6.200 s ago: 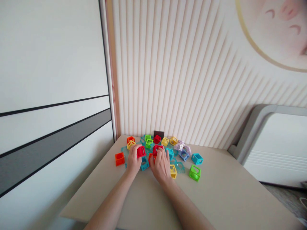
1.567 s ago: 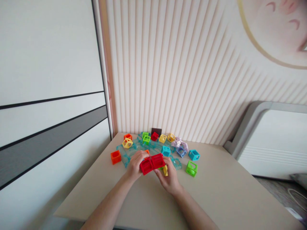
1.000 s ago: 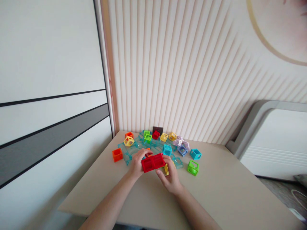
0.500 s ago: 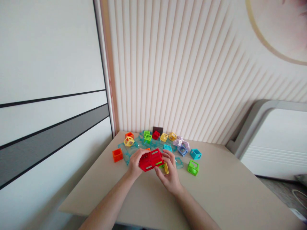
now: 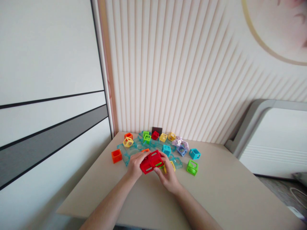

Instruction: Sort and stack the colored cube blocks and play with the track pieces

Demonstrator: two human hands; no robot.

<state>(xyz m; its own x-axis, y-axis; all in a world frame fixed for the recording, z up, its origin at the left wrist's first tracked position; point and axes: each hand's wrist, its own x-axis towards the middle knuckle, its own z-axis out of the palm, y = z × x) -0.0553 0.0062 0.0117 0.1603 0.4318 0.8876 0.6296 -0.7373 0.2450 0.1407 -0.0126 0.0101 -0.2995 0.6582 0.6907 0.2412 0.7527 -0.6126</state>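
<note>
Two red hollow cube blocks joined side by side [image 5: 151,161] are held just above the beige table [image 5: 216,195], tilted. My left hand [image 5: 134,165] grips their left end and my right hand [image 5: 168,176] grips their right end, fingers curled on both. A bit of green shows under the red pair. A yellow block [image 5: 173,164] lies right behind my right hand. Clear teal track pieces [image 5: 130,152] lie under and behind both hands.
Loose hollow cubes are scattered toward the ribbed wall: orange [image 5: 116,156], yellow [image 5: 128,141], green [image 5: 192,167], teal [image 5: 194,153], pale purple [image 5: 179,141], and a dark square tile [image 5: 156,130]. A white and grey panel [image 5: 268,140] stands at the right.
Since six seconds ago the two separate red cubes came together as a pair, lifted off the pile toward me. In the last half second the pair tilted and sank slightly.
</note>
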